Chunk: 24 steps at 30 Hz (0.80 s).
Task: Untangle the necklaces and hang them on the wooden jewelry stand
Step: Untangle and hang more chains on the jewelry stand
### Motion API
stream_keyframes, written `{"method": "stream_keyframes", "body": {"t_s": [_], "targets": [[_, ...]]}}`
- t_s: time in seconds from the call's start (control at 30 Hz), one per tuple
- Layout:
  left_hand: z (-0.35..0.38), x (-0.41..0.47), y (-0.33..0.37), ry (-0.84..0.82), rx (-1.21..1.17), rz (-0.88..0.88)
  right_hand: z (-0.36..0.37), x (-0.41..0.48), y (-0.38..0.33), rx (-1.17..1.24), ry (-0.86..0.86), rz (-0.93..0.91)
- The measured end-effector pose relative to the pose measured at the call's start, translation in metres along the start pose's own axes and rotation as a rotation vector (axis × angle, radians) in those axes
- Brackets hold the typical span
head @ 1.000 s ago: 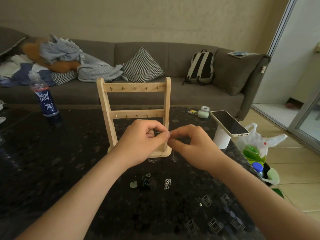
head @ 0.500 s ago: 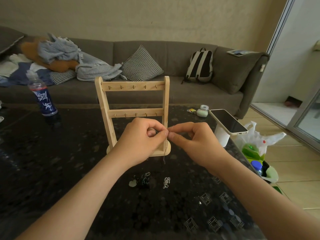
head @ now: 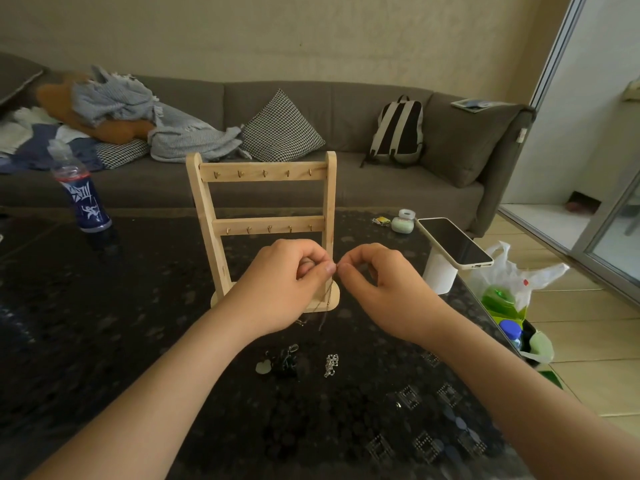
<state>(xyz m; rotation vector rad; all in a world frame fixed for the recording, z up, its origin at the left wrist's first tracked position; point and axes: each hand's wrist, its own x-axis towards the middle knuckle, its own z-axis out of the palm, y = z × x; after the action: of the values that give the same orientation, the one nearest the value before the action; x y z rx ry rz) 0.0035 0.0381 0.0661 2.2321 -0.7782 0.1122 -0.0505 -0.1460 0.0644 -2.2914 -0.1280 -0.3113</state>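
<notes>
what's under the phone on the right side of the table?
A white cylinder stands on the dark table and props the phone at a tilt. The phone covers its top, so cup or roll cannot be told.

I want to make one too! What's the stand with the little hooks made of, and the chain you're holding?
Stand: pale bare wood, matte, light tan. Hooks: small, gold-coloured, likely metal. Chain: thin, dark, probably metal; too fine to tell.

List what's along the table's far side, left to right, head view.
bottle → wooden stand → small green case → phone → plastic bag, off the table's right edge
</notes>
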Motion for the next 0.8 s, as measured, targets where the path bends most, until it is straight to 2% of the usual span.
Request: {"method": "stream_keyframes", "body": {"t_s": [0.17,0.4,0.6,0.7,0.8], "targets": [[-0.002,-0.002,0.008,-0.126,-0.093,-0.124,0.002,0.003,0.006,-0.144,0.025,-0.058],[-0.007,-0.001,0.014,-0.195,-0.573,-0.338,-0.002,0.005,0.007,-0.364,0.151,-0.256],[-0.006,0.0,0.015,-0.186,-0.915,-0.515,0.003,0.004,0.007,-0.428,0.251,-0.306],[-0.007,-0.001,0.013,-0.237,-0.899,-0.55,0.003,0.004,0.007,-0.411,0.303,-0.328],[-0.008,-0.002,0.012,-0.219,-0.778,-0.552,0.0,0.004,0.006,-0.399,0.347,-0.326]]}}
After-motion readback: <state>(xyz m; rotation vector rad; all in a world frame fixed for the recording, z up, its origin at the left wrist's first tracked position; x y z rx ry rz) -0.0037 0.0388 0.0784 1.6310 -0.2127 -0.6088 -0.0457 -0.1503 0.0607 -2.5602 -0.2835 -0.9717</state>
